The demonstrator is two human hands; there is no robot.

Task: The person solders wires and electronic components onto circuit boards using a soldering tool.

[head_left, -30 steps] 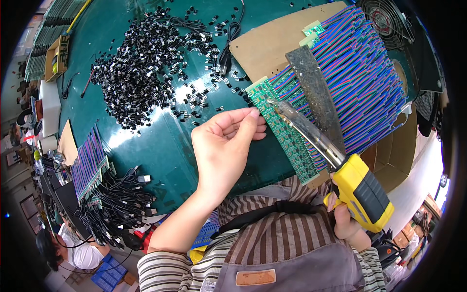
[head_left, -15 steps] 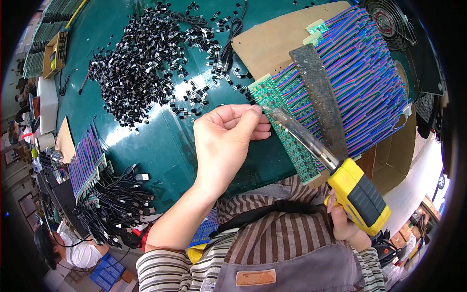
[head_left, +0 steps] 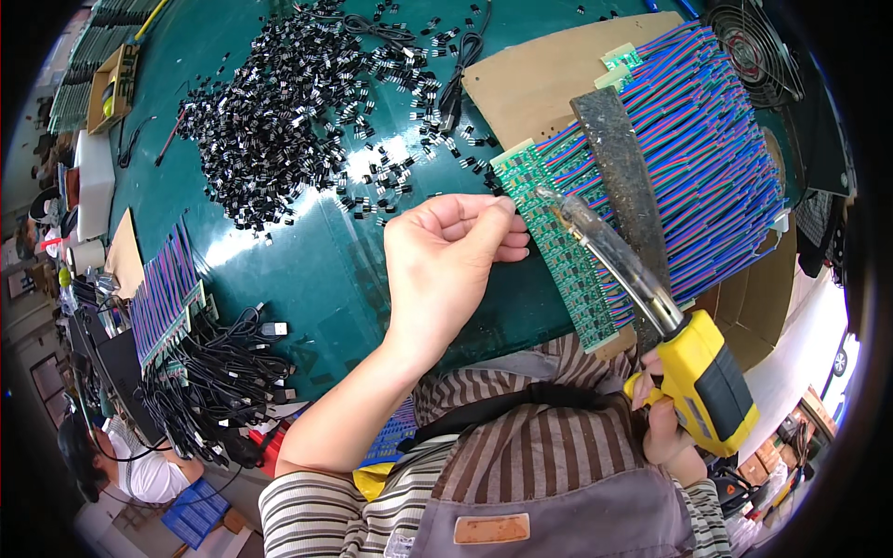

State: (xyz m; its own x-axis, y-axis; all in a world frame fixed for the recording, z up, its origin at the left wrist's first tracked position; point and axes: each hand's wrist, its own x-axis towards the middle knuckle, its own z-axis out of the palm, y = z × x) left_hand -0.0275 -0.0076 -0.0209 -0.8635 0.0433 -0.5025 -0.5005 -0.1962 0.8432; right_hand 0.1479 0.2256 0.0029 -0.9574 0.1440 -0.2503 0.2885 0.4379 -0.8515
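Note:
My right hand (head_left: 665, 423) grips a yellow and black soldering gun (head_left: 712, 381) by its handle, a finger at the trigger. Its long metal barrel slants up to the left, with the tip over a row of green circuit boards (head_left: 567, 270). At the left edge of these boards, my left hand (head_left: 446, 270) is closed in a pinch, thumb against index finger. Whatever lies between those fingertips is too small or hidden to make out. Striped bundles of coloured wires (head_left: 716, 158) run rightward from the boards, and a dark flat metal bar (head_left: 621, 167) lies across them.
A large heap of small black three-legged components (head_left: 279, 121) spreads over the green tabletop. Brown cardboard (head_left: 521, 88) lies under the boards. At left are black USB cables (head_left: 219, 391) attached to wired boards. A round fan grille (head_left: 749, 56) stands far right; a person (head_left: 144, 465) sits lower left.
The whole view has shifted slightly, moving the boards rightward in it. The soldering gun's tip is now a little higher and farther over the boards from my left thumb. Both hands keep their grips.

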